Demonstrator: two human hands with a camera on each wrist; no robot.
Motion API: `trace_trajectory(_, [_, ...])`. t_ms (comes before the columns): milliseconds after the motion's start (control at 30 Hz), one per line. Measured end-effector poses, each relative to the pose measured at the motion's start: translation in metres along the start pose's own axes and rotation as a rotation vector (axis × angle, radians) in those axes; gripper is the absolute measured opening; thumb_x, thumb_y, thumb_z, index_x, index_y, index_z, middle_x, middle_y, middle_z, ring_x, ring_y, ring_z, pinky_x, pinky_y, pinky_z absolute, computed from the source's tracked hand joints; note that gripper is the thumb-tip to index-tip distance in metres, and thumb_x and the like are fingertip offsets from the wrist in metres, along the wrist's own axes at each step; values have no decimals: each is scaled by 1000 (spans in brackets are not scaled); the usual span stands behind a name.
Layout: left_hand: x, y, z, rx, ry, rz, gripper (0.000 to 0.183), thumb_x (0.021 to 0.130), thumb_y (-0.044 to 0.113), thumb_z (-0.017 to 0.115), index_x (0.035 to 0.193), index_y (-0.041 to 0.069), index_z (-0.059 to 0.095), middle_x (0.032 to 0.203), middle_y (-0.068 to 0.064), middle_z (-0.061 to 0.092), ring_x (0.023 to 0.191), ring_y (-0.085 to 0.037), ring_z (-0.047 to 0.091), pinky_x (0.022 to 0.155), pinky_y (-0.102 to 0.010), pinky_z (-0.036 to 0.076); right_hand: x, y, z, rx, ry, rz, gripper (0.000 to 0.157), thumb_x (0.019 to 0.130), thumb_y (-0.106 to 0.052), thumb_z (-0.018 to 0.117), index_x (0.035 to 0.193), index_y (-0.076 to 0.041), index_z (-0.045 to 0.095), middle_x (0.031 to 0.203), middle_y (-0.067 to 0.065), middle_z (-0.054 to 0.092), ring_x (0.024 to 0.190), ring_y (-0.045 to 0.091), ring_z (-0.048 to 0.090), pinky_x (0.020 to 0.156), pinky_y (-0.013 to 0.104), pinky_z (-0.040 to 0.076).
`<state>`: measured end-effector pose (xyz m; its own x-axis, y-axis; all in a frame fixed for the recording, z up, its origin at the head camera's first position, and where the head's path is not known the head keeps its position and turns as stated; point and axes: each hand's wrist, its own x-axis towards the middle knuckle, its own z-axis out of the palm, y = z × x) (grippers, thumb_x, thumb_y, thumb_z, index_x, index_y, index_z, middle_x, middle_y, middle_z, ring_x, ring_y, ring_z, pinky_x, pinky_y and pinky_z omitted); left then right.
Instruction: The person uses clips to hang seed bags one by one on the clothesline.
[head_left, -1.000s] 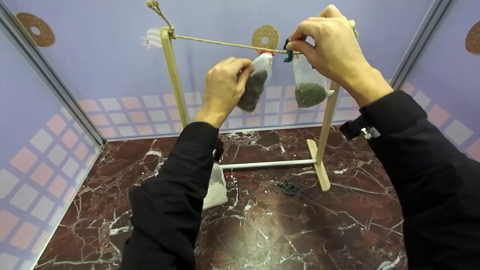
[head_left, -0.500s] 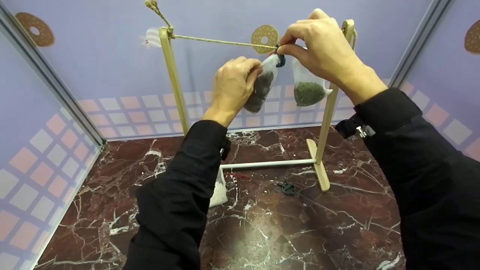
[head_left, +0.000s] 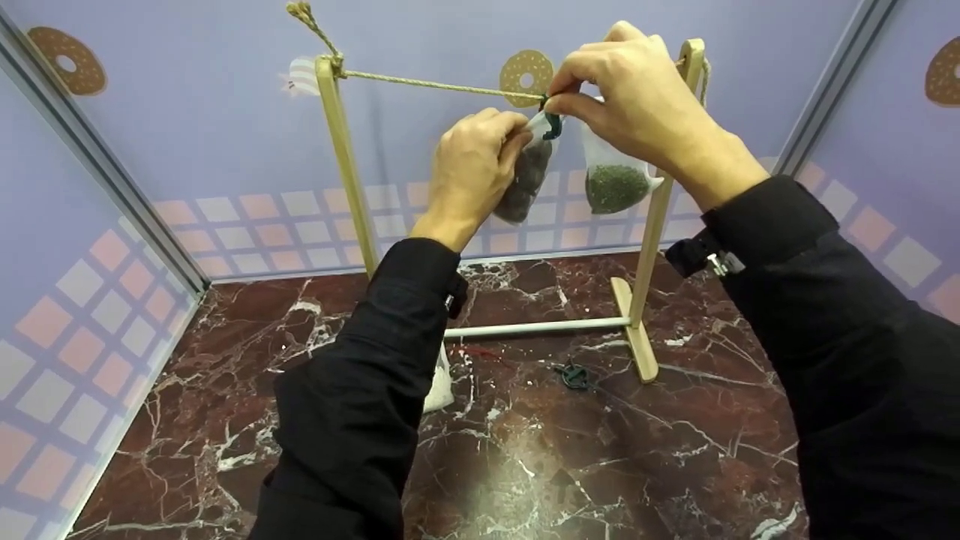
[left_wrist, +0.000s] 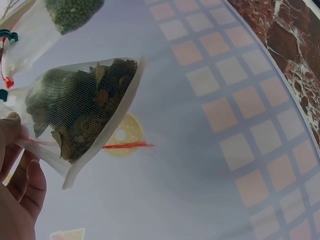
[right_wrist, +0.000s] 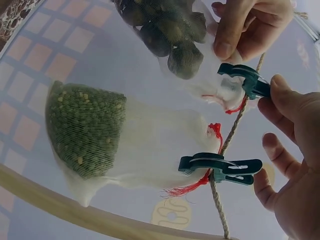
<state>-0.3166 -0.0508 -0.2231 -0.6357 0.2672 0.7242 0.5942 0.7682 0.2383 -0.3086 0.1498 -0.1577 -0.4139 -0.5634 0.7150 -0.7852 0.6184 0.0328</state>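
My left hand (head_left: pixel 472 165) pinches the side of a white mesh bag (head_left: pixel 529 180) filled with dark dried pieces, just under the rope (head_left: pixel 442 84). With thumb and fingertips, my right hand (head_left: pixel 637 97) pinches the handles of a dark green clip (right_wrist: pixel 235 70). This clip sits over the rope and the bag's neck, where a red drawstring shows; whether its jaws bite cannot be told. To the right, a second mesh bag (right_wrist: pixel 85 130) of green granules hangs from the rope by another green clip (right_wrist: pixel 202 161).
The rope runs between two wooden posts (head_left: pixel 345 157) of a stand with a white crossbar (head_left: pixel 540 327). On the marbled table lie a loose green clip (head_left: pixel 574 376) and a bag with white contents (head_left: pixel 439 386), partly behind the left sleeve. Patterned walls enclose the sides and back.
My right hand has brought the green clip leftward along the rope onto the dark-filled bag's neck. My left hand has shifted that bag slightly right, towards the clip.
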Motion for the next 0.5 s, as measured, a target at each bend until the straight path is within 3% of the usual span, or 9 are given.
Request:
trace_trajectory(100, [1, 2, 0, 7, 4, 6, 24, 102, 27, 62, 110, 9, 75, 99, -6, 72, 90, -24, 67, 82, -37, 54, -1, -2, 1, -41, -10, 6, 22, 95, -26, 72, 103, -7, 77, 101, 6, 76, 89, 32, 55, 74, 46, 34])
trace_trajectory(333, [-2, 2, 2, 4, -8, -1, 23, 102, 24, 63, 110, 6, 74, 101, -7, 73, 91, -25, 68, 83, -36, 55, -7, -3, 6, -89, -123, 50, 42, 100, -34, 65, 133, -8, 64, 106, 9, 71, 100, 35, 54, 77, 50, 36])
trace_trajectory(500, [-2, 2, 3, 12, -10, 5, 22, 102, 22, 62, 111, 5, 75, 103, -8, 74, 93, -26, 68, 84, -37, 55, -9, -4, 9, -88, -146, 48, 48, 101, -36, 64, 141, -10, 59, 111, 9, 69, 104, 35, 53, 78, 51, 36])
